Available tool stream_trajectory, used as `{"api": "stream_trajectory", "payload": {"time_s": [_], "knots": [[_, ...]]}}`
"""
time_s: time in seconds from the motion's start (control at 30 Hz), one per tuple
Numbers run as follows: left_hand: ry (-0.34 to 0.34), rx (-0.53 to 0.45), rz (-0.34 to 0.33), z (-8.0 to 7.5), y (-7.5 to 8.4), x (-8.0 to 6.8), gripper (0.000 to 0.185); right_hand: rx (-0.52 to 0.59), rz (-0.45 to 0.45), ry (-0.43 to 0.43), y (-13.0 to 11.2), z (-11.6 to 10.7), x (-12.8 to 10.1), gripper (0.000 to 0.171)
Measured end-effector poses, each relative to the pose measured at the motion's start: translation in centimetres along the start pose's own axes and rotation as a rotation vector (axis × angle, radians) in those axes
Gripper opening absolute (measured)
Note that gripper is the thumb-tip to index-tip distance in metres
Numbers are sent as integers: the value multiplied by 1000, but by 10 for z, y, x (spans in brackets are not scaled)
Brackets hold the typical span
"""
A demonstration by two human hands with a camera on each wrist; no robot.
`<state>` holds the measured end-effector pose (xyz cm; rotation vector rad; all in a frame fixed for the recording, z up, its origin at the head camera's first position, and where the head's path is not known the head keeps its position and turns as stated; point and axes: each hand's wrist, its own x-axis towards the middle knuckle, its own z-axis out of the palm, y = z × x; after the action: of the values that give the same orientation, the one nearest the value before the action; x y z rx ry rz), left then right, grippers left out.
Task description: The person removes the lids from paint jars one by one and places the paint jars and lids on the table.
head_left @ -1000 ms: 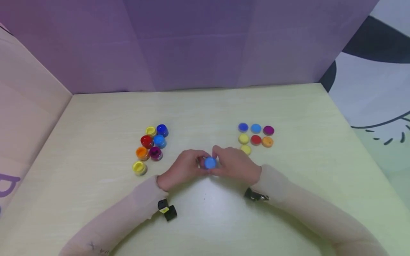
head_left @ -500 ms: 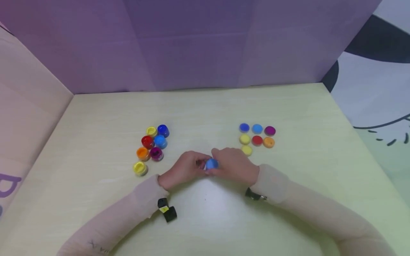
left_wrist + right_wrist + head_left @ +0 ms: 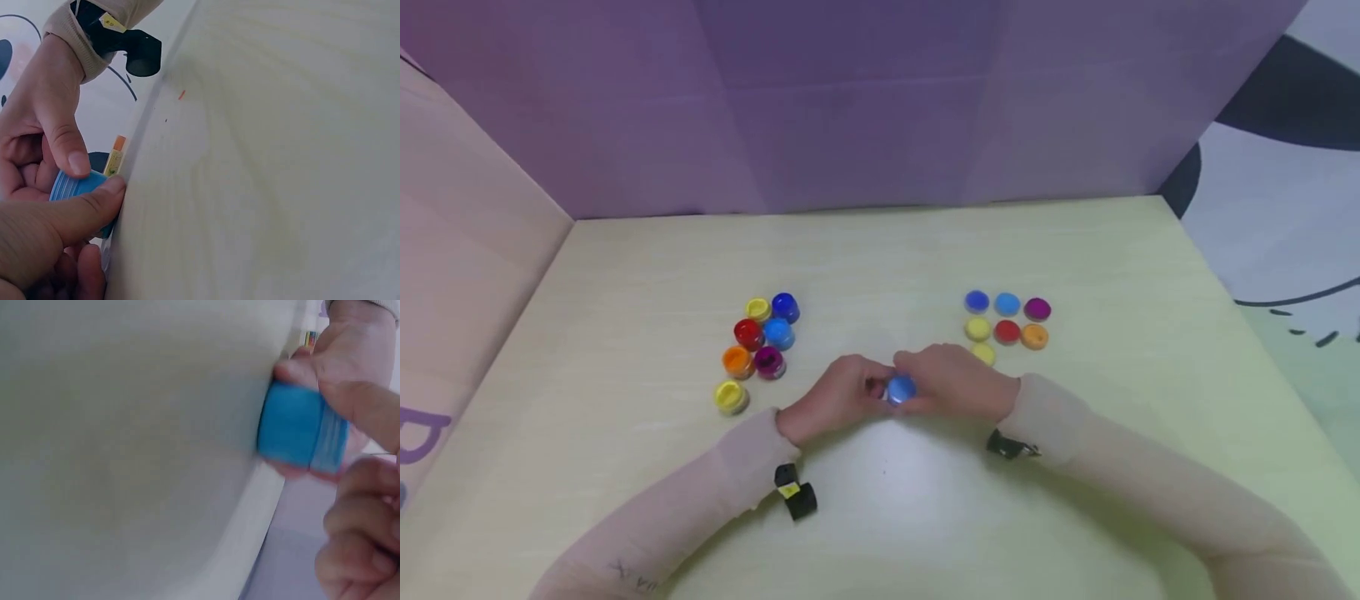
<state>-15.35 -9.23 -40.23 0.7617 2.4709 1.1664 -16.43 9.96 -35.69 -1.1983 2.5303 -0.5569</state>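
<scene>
Both hands meet over the near middle of the table, around a small blue paint jar (image 3: 901, 389). The left hand (image 3: 842, 392) holds the jar's body, thumb pressed on its side. At the other end, the right hand (image 3: 958, 383) pinches the ridged blue lid (image 3: 331, 440), which sits on the jar. In the right wrist view the jar body (image 3: 290, 425) shows solid blue, its lid end toward the right fingers. The left wrist view has both thumbs on the jar (image 3: 62, 187), much of it hidden by fingers.
Left of the hands stand several lidless paint jars, among them a red jar (image 3: 748, 334), an orange jar (image 3: 737, 362) and a purple jar (image 3: 769, 362). Several loose lids lie to the right, including a red lid (image 3: 1007, 332). A purple wall (image 3: 865, 108) closes the back.
The right fingers shift around the lid, covering more of it half a second ago than now. Both hands stay together near the same spot; the jars and loose lids stay put.
</scene>
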Motion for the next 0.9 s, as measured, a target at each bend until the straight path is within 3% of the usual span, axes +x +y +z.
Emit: {"api": "stream_trajectory", "payload": {"time_s": [0.23, 0.4, 0.53, 0.73, 0.9], "knots": [[-18, 3, -28, 1, 1, 3, 12, -40, -156, -17, 8, -8, -5, 19], [-32, -52, -47, 0, 0, 2, 13, -45, -175, -34, 9, -11, -8, 31], [-30, -52, -53, 0, 0, 1, 13, -27, -80, -27, 1, -9, -7, 30], [-37, -22, -43, -1, 1, 1, 26, -54, 184, 50, -17, 0, -8, 44], [-41, -24, -50, -2, 1, 1, 23, -126, 276, 63, -23, 7, -6, 49]]}}
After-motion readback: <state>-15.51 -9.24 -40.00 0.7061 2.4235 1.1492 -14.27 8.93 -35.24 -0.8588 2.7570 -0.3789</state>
